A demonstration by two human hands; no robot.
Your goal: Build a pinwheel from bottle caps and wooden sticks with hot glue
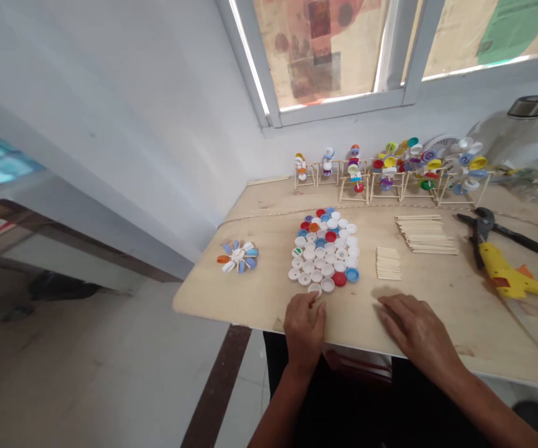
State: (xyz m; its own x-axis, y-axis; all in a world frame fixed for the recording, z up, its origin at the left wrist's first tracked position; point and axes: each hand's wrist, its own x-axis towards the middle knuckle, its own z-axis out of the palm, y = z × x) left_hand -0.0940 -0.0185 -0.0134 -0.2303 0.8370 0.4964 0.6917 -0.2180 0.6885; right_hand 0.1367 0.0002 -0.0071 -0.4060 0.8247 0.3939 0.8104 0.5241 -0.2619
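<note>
My left hand [304, 326] rests at the table's front edge, fingers loosely bent and thumb apart, with nothing visible between them. Its fingertips are at the nearest white bottle cap [315, 289]; whether they touch it I cannot tell. Beyond spreads a cluster of bottle caps [320, 252], mostly white, some red, blue and orange. Flat on the wood lies my right hand [413, 326], open, holding nothing. Just past its fingers is a bundle of short wooden sticks [388, 263]. Longer wooden sticks [427, 234] lie farther back.
A wheel of caps [237, 256] lies on the left of the wooden table [269, 298]. Several stick stands with cap wheels [387, 171] line the back by the wall. At right are a yellow glue gun [506, 274] and black-handled pliers [486, 227]. A twisted cord [269, 216] crosses the table.
</note>
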